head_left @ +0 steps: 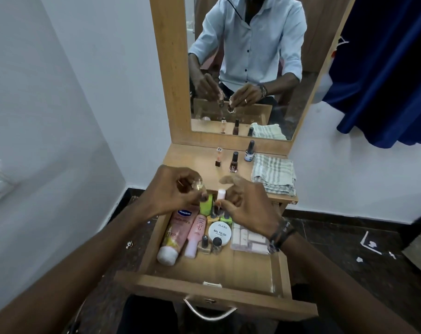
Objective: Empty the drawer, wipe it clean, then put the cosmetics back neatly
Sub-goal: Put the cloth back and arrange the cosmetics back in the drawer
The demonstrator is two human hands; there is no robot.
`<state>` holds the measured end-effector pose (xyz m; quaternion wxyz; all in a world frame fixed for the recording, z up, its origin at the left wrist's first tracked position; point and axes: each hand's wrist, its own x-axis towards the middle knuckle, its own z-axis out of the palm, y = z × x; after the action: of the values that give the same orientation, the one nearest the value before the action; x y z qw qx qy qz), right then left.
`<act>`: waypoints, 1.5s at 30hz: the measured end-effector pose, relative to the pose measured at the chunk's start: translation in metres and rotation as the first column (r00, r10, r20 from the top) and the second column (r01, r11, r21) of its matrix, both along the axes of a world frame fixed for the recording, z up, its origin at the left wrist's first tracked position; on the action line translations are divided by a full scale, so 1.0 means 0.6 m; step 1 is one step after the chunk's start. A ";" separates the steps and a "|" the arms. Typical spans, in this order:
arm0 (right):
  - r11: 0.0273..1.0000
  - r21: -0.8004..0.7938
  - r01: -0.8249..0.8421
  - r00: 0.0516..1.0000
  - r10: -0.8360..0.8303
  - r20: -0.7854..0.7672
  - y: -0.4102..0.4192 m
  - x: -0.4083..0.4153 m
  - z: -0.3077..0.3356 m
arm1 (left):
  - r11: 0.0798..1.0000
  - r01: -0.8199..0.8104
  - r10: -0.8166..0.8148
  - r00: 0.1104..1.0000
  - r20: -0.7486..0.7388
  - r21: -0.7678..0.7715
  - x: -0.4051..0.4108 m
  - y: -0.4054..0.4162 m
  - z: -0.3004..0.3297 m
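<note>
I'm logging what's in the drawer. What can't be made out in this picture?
- Head view: the hands hide the drawer's back row.
- Item in left hand: small, glare-blurred.
- Small bottles' labels: too small.
- Clear packet's contents: indistinct.

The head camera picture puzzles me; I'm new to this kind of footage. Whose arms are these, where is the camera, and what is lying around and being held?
There is no machine here: the camera sits on a person's head and looks down at their own two bare hands. The mirror ahead reflects that same person.

Below the hands is an open wooden drawer holding a Vaseline tube, a pink tube, a round nail polish tin and small bottles.

On the tabletop stand three nail polish bottles beside a folded striped cloth.

The left hand grips a small clear bottle. The right hand pinches a pale pink stick with its fingertips.
</note>
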<state>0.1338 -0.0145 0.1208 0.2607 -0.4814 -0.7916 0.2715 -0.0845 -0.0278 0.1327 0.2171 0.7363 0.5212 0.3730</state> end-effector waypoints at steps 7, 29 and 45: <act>0.987 -0.091 -0.133 0.977 0.146 0.157 -0.061 0.045 -0.056 | 0.961 0.165 -0.209 0.959 -0.194 -0.222 0.013 -0.087 -0.060; 0.987 -0.149 0.062 0.949 -0.012 0.314 -0.098 -0.009 -0.138 | 0.941 -0.127 -0.020 0.904 -0.426 -0.313 0.049 -0.109 -0.150; 0.989 -0.123 0.081 0.925 -0.029 0.379 -0.090 -0.005 -0.141 | 0.919 -0.197 -0.009 0.856 -0.518 -0.341 0.049 -0.106 -0.150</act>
<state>0.1309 -0.0686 0.0362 0.0780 -0.5631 -0.7927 0.2201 -0.0553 -0.0913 0.0430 0.1920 0.7249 0.6582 0.0666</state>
